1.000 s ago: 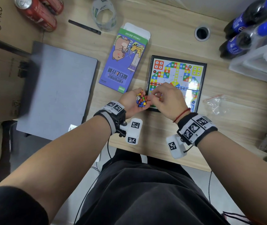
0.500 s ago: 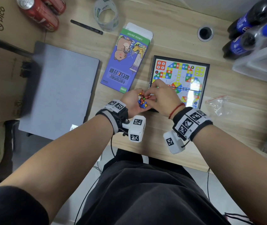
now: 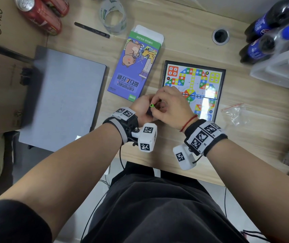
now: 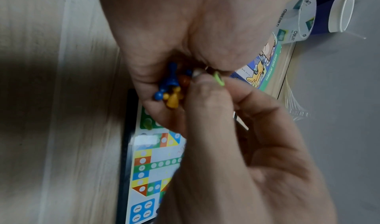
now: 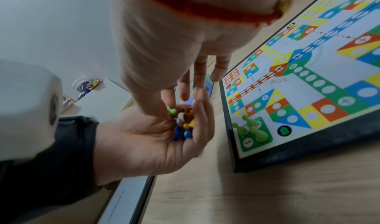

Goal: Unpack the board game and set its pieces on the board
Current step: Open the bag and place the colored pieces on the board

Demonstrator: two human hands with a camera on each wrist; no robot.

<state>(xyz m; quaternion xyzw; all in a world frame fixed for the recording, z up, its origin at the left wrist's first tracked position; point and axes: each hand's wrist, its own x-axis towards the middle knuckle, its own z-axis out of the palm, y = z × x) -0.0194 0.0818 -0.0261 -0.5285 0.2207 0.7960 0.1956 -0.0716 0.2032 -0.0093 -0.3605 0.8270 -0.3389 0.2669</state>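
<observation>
From the head view, the board (image 3: 214, 74) lies flat and open on the wooden desk (image 3: 184, 41), its fold line running left to right. Its empty game box (image 3: 136, 67) lies just left of it, long axis pointing away from the person, open flap at the far end. Both hands meet at the board's near-left corner. The left hand (image 3: 143, 109) is cupped palm-up. The right hand (image 3: 171, 106) pinches a green pawn (image 3: 152, 105) between thumb and forefinger, its round base facing the camera. An empty clear bag (image 3: 235, 114) lies right of the board.

The left wrist view shows the cupped left hand (image 4: 185, 32) holding a heap of pawns (image 4: 170, 89), blue, yellow and orange, lying at mixed angles. The green pawn (image 4: 219, 79) sits in the right hand's (image 4: 246, 138) fingertips.

In the right wrist view, the heap of pawns (image 5: 184, 126) fills the hollow of the left hand (image 5: 144, 143), while the right hand (image 5: 164, 56) lifts the green pawn (image 5: 171, 110) sideways. Three green pawns (image 5: 249, 129) stand upright in the board's (image 5: 308, 148) green corner square.
</observation>
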